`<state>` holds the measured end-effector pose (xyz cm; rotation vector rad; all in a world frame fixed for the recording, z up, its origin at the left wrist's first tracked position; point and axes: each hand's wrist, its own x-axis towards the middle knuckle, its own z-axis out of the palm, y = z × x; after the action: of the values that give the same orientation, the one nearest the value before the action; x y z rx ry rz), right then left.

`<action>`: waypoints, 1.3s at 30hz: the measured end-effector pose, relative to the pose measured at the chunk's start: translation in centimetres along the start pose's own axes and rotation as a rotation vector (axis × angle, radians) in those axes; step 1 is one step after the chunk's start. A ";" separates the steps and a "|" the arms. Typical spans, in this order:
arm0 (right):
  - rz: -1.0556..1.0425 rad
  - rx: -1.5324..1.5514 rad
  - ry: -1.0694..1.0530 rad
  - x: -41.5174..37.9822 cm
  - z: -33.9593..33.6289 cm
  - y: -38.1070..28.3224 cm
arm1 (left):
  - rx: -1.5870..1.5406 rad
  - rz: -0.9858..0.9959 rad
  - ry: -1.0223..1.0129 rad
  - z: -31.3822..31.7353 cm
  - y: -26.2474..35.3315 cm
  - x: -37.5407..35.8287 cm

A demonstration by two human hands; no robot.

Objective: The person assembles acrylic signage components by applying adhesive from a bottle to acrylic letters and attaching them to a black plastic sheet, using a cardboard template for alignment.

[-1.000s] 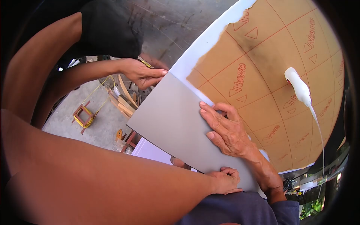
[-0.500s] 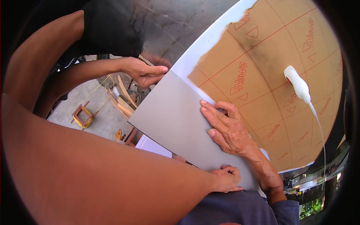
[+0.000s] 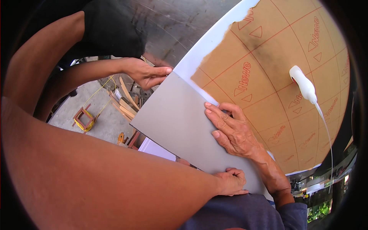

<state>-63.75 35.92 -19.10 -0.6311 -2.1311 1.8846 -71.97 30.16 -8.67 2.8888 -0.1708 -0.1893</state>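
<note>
Grey panel [image 3: 172,115] set along the white margin of the paper-covered sheet [image 3: 264,57], two hands applied.
The right hand [image 3: 237,132] lies palm down, fingers extended and spread toward the seam, thumb apart; it presses the panel without closing on it. The left hand [image 3: 231,183] rests at the panel's near edge, wrist level, fingers curled inward; whether they grip the edge cannot be told. A co-worker's hand [image 3: 147,74] pinches the panel's far corner between thumb and fingers. A white bottle [image 3: 305,87] shows over the brown paper; wood strips [image 3: 126,100] lie beyond the panel's left side. The left forearm [image 3: 107,172] covers much of the lower left; the panel's underside is hidden, and the bottle's thin white strand blurs toward its end.
</note>
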 end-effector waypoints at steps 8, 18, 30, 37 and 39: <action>-0.006 -0.011 0.015 0.0 0.0 -0.2 | -0.314 -0.306 0.139 0.9 3.5 2.1; 0.043 -0.057 -0.003 -0.5 0.1 -0.6 | -0.416 -0.438 0.231 2.0 4.0 4.3; -0.029 0.001 0.071 -0.3 0.4 0.0 | -0.637 -0.756 0.450 1.7 3.1 0.9; 0.117 0.150 0.906 -6.4 -3.4 2.4 | -0.755 -1.691 1.271 2.0 3.4 -2.7; 0.263 0.338 0.881 -7.2 -6.5 3.0 | -0.850 -1.872 1.674 2.7 3.7 -3.2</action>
<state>-54.02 38.65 -20.28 -1.3782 -1.1895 1.5675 -75.86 26.38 -9.97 0.7392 1.9818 1.2806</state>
